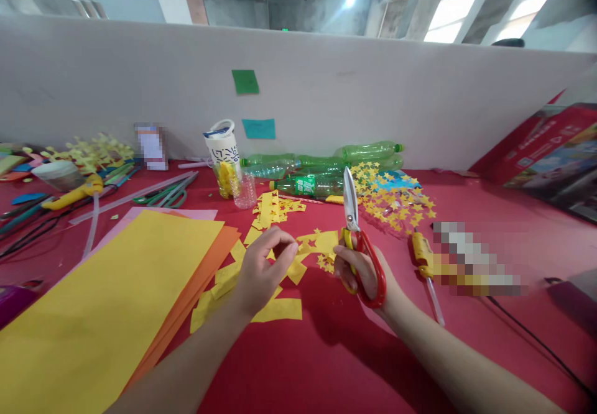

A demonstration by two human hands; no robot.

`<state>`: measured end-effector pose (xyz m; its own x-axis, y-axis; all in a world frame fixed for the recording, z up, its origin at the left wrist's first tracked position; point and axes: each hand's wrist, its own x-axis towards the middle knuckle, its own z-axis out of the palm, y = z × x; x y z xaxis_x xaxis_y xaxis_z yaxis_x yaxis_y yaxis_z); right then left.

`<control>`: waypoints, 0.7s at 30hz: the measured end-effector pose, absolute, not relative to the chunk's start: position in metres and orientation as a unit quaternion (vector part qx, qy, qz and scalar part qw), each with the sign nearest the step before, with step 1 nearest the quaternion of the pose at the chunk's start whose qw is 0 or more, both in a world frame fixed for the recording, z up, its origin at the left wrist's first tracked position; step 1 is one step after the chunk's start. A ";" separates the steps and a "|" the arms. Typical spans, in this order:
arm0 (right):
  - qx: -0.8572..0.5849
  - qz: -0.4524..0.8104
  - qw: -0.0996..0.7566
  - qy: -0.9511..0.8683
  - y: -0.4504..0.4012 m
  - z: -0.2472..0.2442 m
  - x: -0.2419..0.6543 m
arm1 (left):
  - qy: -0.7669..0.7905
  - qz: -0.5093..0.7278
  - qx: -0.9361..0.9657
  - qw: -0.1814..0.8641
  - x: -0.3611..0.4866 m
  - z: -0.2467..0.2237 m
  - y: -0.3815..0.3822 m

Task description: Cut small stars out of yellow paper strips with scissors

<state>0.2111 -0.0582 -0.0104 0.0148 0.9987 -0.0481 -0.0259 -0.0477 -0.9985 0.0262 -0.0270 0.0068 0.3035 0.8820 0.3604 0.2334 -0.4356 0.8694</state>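
Note:
My right hand (359,268) is wrapped round the handles of a pair of scissors (351,206), red and yellow, with the blades pointing up and away from me. To its left, my left hand (268,265) is closed, thumb and forefinger brought together. Whatever is between those fingertips, if anything, is too small to make out. Cut yellow paper strips (280,309) lie beneath and around that hand. Small yellow paper stars (325,262) sit on the red table between the hands. A bigger pile of yellow stars (387,199) is spread behind the scissors.
Yellow sheets (112,289) over orange ones cover the left. Green plastic bottles (321,185) lie along the white partition (326,103), near a patterned cup (222,153). Glue guns lie on both sides, one yellow glue gun (422,255) at right with a cord. Other scissors (175,195) lie back left.

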 end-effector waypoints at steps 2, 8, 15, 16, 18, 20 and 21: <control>-0.493 0.526 0.507 -0.472 -0.058 -0.010 0.210 | 0.365 0.361 0.737 0.440 0.028 0.006 -0.030; -0.475 0.554 0.474 -0.493 -0.063 -0.009 0.202 | 0.331 0.277 0.688 0.583 0.037 -0.010 -0.033; -0.525 0.519 0.413 -0.534 -0.070 -0.009 0.200 | 0.381 0.342 0.629 0.584 0.036 -0.008 -0.030; -0.537 0.506 0.406 -0.539 -0.071 -0.007 0.201 | 0.392 0.354 0.621 0.578 0.035 -0.007 -0.028; -0.551 0.481 0.385 -0.562 -0.072 -0.004 0.204 | 0.413 0.404 0.596 0.558 0.031 -0.005 -0.023; -0.547 0.468 0.353 -0.599 -0.073 0.000 0.206 | 0.415 0.480 0.562 0.530 0.025 -0.004 -0.016; -0.542 0.461 0.334 -0.618 -0.074 0.001 0.207 | 0.409 0.516 0.546 0.518 0.023 -0.003 -0.012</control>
